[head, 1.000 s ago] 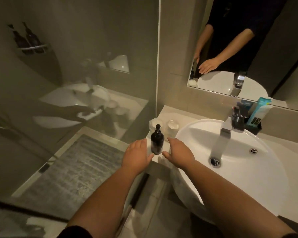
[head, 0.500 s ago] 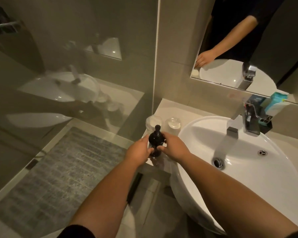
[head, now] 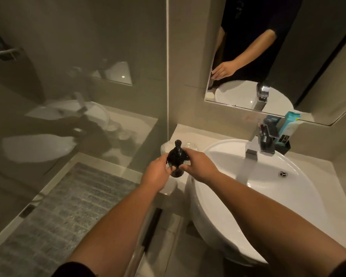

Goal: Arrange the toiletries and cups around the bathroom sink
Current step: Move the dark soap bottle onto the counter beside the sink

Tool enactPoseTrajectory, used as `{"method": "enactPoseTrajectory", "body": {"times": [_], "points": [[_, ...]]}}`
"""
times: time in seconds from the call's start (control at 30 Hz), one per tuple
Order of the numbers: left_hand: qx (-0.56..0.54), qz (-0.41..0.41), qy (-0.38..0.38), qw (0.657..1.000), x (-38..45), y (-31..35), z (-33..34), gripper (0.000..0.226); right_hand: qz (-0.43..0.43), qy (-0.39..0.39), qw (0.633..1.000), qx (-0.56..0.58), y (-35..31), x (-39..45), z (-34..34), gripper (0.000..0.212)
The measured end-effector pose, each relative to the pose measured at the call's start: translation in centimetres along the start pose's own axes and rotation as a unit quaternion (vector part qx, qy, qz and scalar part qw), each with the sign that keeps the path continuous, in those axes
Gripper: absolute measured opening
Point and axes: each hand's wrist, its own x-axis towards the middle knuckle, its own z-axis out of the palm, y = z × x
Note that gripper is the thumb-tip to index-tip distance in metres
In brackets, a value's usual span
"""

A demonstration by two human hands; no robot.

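Note:
A black pump bottle (head: 175,156) stands at the left end of the counter, just left of the white round sink (head: 300,188). My left hand (head: 156,173) grips its left side and my right hand (head: 198,163) grips its right side, so the lower body is partly hidden. Two pale upturned cups (head: 191,145) sit right behind the bottle, mostly hidden by it and my hands. A teal tube (head: 291,122) stands in a black holder (head: 283,146) behind the chrome tap (head: 265,140).
A glass shower screen (head: 88,96) runs along the left, its edge meeting the counter beside the bottle. A mirror (head: 268,56) hangs above the sink. A grey mat (head: 68,212) lies on the shower floor. The pale counter (head: 182,130) continues behind the cups.
Both hands, which a second ago lay flat on either side of the bottle, have closed around it. The view has shifted slightly.

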Motion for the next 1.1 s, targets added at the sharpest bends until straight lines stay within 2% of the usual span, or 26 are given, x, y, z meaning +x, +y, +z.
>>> {"method": "enactPoseTrajectory", "body": {"times": [0.17,0.4,0.77,0.93,1.1], "points": [[-0.001,0.056,0.044,0.997,1.8,4.7,-3.5,0.038,-0.019,0.056,0.998,-0.009,-2.4,0.2,-5.8,0.05],[0.005,0.103,0.044,0.994,5.7,9.2,-4.1,0.042,0.002,0.113,0.993,-0.014,-1.5,1.7,-10.4,0.055],[0.027,0.093,0.023,0.995,15.0,11.8,1.9,0.037,0.036,0.09,0.995,0.006,6.8,9.3,-12.5,0.055],[0.018,0.07,0.0,0.997,18.7,10.6,4.3,0.037,0.047,0.064,0.997,0.003,9.9,12.5,-11.8,0.051],[0.018,0.058,-0.033,0.998,21.8,9.1,6.7,0.04,0.085,0.052,0.995,0.019,12.6,15.1,-10.4,0.059]]}}
